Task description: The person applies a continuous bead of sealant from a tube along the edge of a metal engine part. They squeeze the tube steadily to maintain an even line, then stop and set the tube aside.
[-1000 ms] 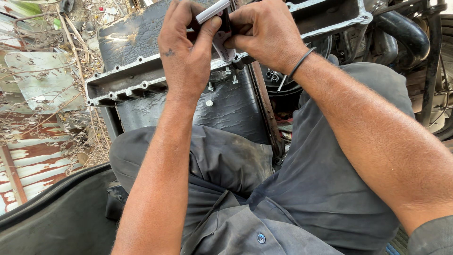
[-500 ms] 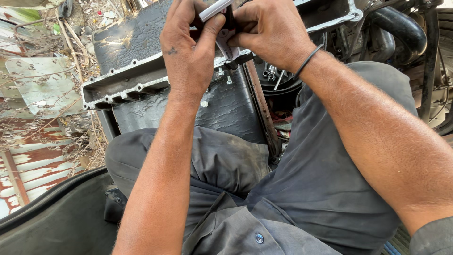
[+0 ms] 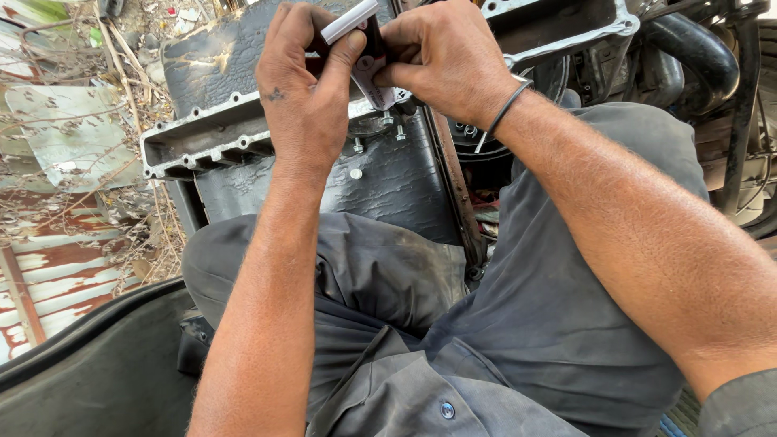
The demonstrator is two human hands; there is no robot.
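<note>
My left hand (image 3: 307,97) and my right hand (image 3: 445,61) meet at the top middle of the head view, both closed around a small white and dark tube (image 3: 364,50) whose flat end sticks up between the thumbs. A thin dark band circles my right wrist. Just beneath the hands lies a greasy black metal oil pan (image 3: 388,178) with a grey bolted flange (image 3: 202,142) along its left side. Several bolts stand near the hands on the pan's rim. My knees in grey trousers frame the pan from below.
Rusty corrugated sheet (image 3: 48,283) and dry twigs lie on the ground at left. A black curved panel (image 3: 97,380) fills the lower left corner. Black hoses and engine parts (image 3: 696,48) crowd the upper right.
The view has shifted so the hands and pan sit slightly lower and to the right. Both hands stay closed on the tube, fingers working at its end.
</note>
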